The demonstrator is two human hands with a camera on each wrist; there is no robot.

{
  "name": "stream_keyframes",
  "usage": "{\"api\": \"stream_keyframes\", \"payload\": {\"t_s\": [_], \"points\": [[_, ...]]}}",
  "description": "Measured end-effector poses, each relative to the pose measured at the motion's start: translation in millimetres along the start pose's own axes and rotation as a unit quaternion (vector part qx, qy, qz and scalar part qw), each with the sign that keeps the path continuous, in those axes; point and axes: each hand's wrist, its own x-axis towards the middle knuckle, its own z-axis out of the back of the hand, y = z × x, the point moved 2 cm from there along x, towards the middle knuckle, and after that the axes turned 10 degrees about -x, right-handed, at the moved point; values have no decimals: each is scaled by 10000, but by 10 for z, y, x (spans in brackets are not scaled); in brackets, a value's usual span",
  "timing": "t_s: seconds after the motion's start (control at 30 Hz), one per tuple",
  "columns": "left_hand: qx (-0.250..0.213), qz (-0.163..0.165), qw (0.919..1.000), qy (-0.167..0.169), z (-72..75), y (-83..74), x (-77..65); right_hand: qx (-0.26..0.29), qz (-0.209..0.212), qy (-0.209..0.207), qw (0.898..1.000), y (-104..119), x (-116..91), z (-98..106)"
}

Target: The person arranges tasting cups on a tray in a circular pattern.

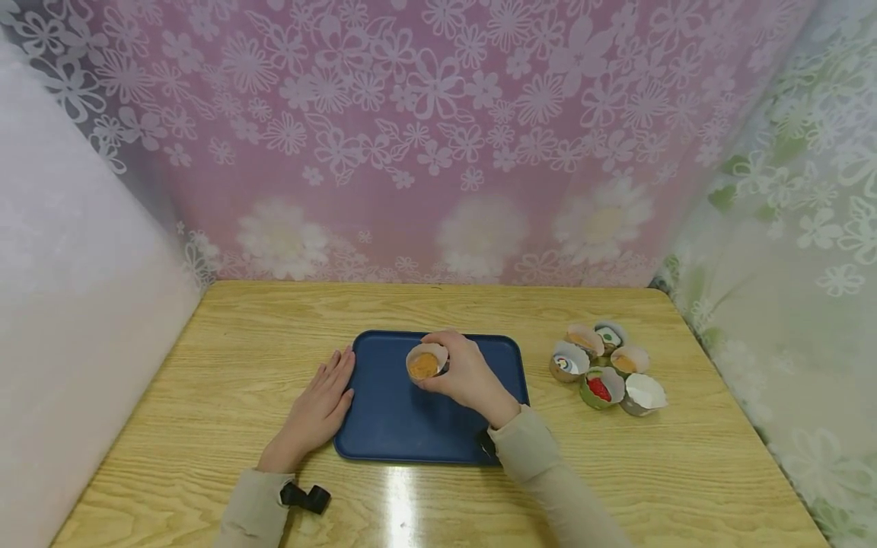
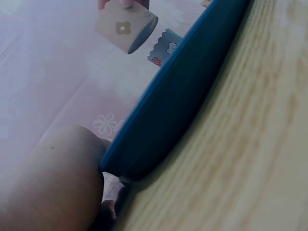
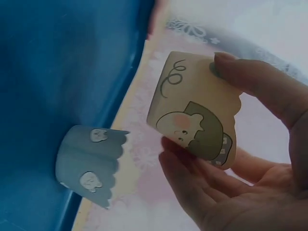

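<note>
My right hand point(image 1: 466, 369) pinches a cream paper baking cup point(image 3: 192, 110) between thumb and fingers, above the tray. The cup carries a printed cartoon face, and something orange point(image 1: 425, 366) shows inside it. A light-blue paper cup with small white animal prints point(image 3: 91, 163) stands on the blue tray point(image 1: 390, 426), apart from the held one; in the head view it is mostly hidden by my hand and the held cup. My left hand point(image 1: 318, 407) rests beside the tray with straight fingers along its left edge.
Several more paper cups stand clustered on the wooden table point(image 1: 260, 320), right of the tray. One is green with something red point(image 1: 599, 390) inside; another is a white-lined cup point(image 1: 644, 393). Floral curtains point(image 1: 438, 152) hang behind the table and at both sides.
</note>
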Motion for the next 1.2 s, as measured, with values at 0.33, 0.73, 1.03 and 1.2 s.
{"api": "stream_keyframes", "payload": {"t_s": [0.33,0.73,1.03,1.2], "points": [[45,4,10000,-7,-12,5,7,-365,716,430,9958,-141,290,-59],[9,-7,10000,-37,-36,23,2,-860,1173,972,9846,-226,587,-121],[31,-147,9998,-164,-35,24,-5,-1404,1294,1260,9735,-227,678,-178],[103,-275,9992,-270,-24,11,3,-1295,1233,1245,9760,-222,660,-202]]}}
